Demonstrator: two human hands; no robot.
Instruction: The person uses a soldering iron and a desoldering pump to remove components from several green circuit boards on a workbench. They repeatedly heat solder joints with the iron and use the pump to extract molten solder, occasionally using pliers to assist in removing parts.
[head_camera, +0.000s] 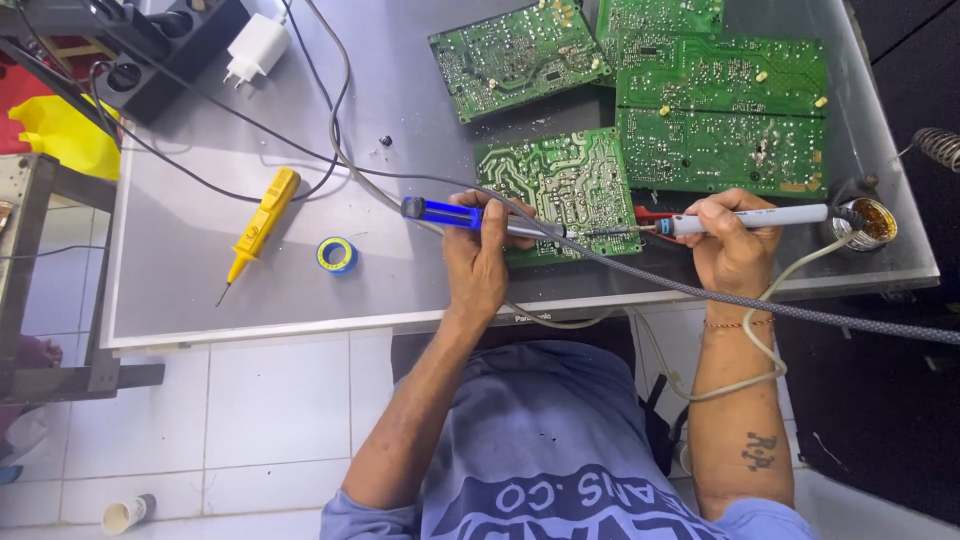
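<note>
While the view looks down from the person's head, two hands work over a grey metal bench (200, 230). The left hand (478, 262) has its grip wrapped tight around a blue-handled tool (455, 214), whose metal shaft points right across a green circuit board (560, 185). The right hand (735, 245) has its grip closed on a white-handled soldering iron (750, 218), whose tip points left and meets the other tool's tip at the right edge of that board, near the bench's front edge.

Four green circuit boards show in all: the one under the tools, a tilted one (515, 55) at the rear, a small one (660, 18) at the top edge, and a large one (720, 115) on the right.

One yellow screwdriver-like tester (258, 228) lies on the left, and one small roll of blue and yellow tape (337, 254) sits just beside it. One tiny dark screw-like piece (386, 141) lies apart further back. One black power strip (170, 45) sits at the rear left corner with one white charger plug (257, 48) in it.

One small round tin (873, 222) stands at the right end of the bench; it holds a shiny amber-brown paste. A coiled wire stand (938, 146) shows beyond it. Several cables (330, 110) cross the bench, and one grey braided cable (800, 315) runs along its front edge.
</note>
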